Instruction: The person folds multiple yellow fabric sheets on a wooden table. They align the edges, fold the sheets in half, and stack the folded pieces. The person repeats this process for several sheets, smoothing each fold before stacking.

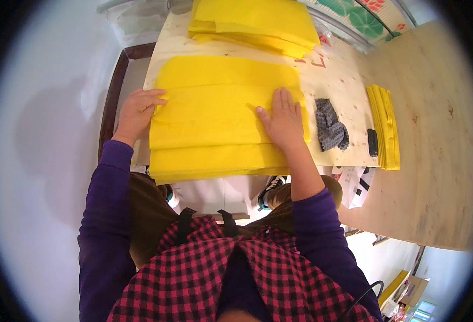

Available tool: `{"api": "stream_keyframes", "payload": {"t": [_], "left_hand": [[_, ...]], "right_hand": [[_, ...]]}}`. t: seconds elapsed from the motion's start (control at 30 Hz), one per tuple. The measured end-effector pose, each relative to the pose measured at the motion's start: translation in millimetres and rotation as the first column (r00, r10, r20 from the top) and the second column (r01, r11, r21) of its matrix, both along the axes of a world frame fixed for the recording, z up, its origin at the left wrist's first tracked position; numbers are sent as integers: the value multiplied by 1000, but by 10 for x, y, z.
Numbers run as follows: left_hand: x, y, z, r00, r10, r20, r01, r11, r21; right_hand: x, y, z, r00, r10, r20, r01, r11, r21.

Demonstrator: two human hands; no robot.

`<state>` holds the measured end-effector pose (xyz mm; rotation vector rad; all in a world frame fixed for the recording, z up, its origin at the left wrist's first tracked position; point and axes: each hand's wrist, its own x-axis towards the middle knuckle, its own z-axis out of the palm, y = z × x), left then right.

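Note:
A stack of flat yellow fabric-like sheets [215,115] lies in front of me, its near edge overhanging the table edge. Creases run from side to side across the top sheet. My left hand [140,110] is at the stack's left edge, fingers bent together and pinching the sheet's border; the thumb is partly hidden. On the right part of the top sheet my right hand [283,119] lies flat, palm down, with the thumb spread from the fingers.
A second yellow pile [255,24] sits at the table's far end. Right of my right hand are a crumpled grey patterned cloth [330,126], a small black object [372,143] and a narrow folded yellow bundle [385,126]. A white bag [357,188] is below the wooden table [344,75].

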<state>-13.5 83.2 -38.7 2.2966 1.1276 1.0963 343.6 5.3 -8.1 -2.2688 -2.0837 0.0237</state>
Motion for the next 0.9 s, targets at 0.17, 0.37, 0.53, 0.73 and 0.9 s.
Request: {"api": "stream_keyframes", "payload": {"t": [0.17, 0.37, 0.53, 0.73, 0.9], "left_hand": [[-5, -5, 15, 999, -24, 25, 25, 999, -37], [-10, -165, 462, 977, 194, 83, -189, 980, -66], [1095, -372, 683, 998, 3, 60, -6, 998, 57], [2239, -449, 597, 895, 126, -428, -180, 980, -89], [1762, -445, 263, 767, 280, -577, -428, 894, -134]], "right_hand": [[49, -2, -105, 999, -48, 21, 47, 998, 46], [23, -22, -84, 998, -65, 26, 63, 996, 56], [22, -3, -92, 998, -69, -6, 69, 995, 66], [78, -23, -133, 999, -14, 33, 11, 996, 87], [79, -25, -183, 999, -22, 24, 19, 991, 129]]}}
